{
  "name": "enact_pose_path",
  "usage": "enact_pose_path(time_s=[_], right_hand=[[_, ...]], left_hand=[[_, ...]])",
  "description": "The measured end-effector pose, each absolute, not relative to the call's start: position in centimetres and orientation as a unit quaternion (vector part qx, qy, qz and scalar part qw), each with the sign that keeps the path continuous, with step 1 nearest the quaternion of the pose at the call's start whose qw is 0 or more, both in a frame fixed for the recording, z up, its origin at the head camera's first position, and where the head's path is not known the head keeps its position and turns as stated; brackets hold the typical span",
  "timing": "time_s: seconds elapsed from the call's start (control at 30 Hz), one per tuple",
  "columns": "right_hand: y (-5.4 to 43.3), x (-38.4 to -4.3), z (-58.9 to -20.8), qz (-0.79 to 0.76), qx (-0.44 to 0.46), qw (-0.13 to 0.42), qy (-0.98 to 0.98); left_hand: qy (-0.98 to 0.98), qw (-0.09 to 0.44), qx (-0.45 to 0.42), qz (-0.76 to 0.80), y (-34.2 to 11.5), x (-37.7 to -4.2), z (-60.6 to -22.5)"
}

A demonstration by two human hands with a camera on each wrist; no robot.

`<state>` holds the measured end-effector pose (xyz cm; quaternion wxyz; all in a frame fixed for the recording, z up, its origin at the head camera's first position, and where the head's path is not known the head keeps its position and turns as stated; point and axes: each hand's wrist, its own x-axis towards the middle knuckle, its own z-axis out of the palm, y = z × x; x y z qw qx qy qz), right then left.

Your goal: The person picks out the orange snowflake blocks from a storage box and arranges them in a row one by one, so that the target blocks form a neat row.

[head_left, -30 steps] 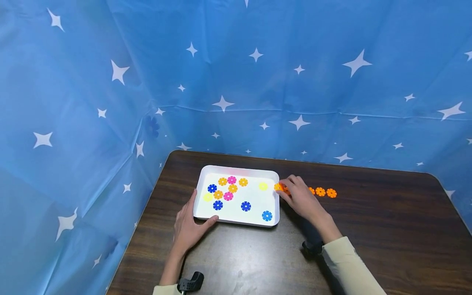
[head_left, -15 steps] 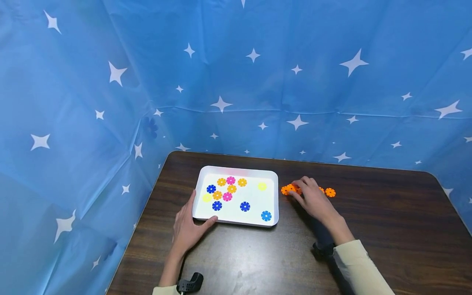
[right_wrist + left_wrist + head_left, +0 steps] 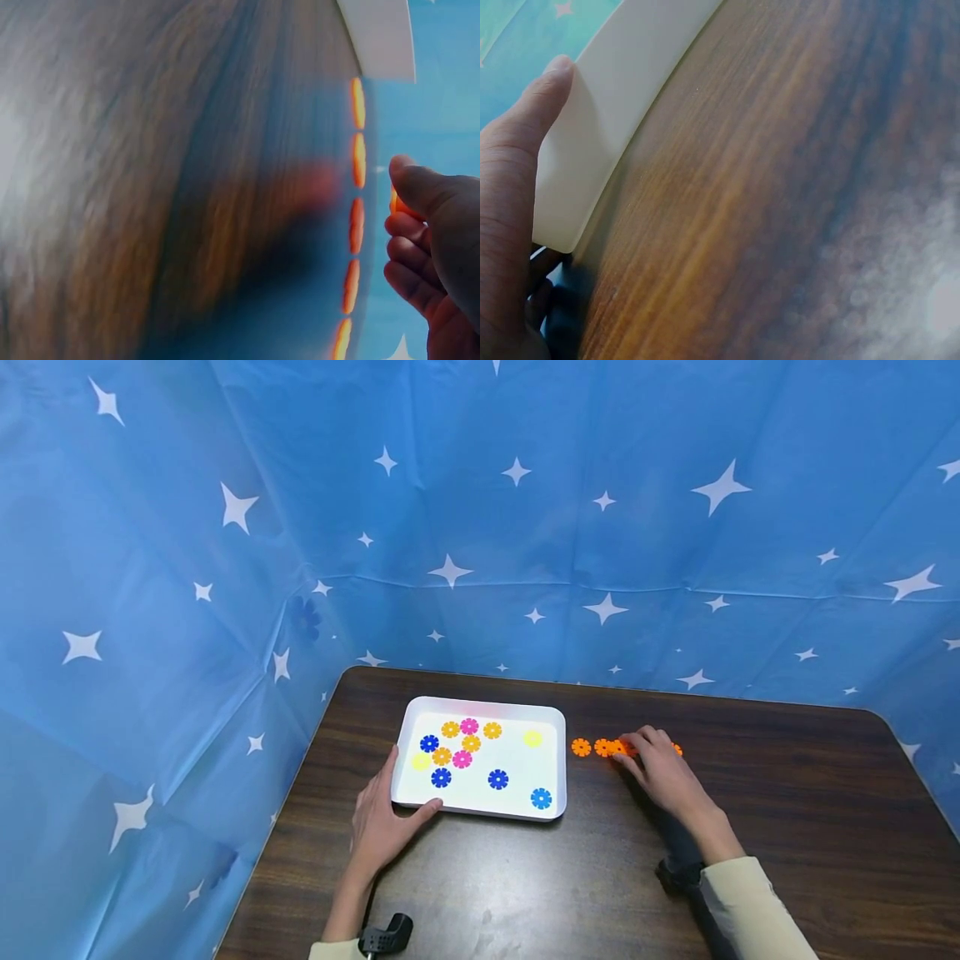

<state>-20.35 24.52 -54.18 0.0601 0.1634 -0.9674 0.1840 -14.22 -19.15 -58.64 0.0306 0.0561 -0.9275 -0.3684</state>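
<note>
My left hand (image 3: 381, 822) grips the near left corner of a white tray (image 3: 487, 815), thumb at the front wall and fingers along the left side. In the left wrist view the thumb (image 3: 544, 101) lies against the pale wall of the tray. My right hand (image 3: 663, 772) pinches an orange flower-shaped disc (image 3: 618, 747) over a row of similar orange discs (image 3: 581, 747) on the table, right of the tray. The right wrist view shows the held disc (image 3: 395, 201) between thumb and fingers, above the row; the hand hides part of the row in the head view.
Inside the tray lie flower discs: yellow-orange (image 3: 471, 743), pink (image 3: 462, 759), dark blue (image 3: 498, 779), pale yellow (image 3: 532, 739) and a lighter blue one (image 3: 542, 798). A dark wooden table (image 3: 525, 885) carries everything. Blue star-patterned cloth (image 3: 480, 527) hangs behind and at the left.
My right hand has moved right, from the tray's right rim along the orange row, carrying the orange disc and uncovering the row's left end. The left hand and tray have stayed put.
</note>
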Motion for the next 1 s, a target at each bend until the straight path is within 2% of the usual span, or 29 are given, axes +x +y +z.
enact_pose_path(time_s=[1.0], right_hand=[[32.2,-19.6,-54.9,0.168,0.076,0.061,-0.981]], left_hand=[[-0.928,0.035,0.052,-0.366,-19.2,-14.2,-58.7]])
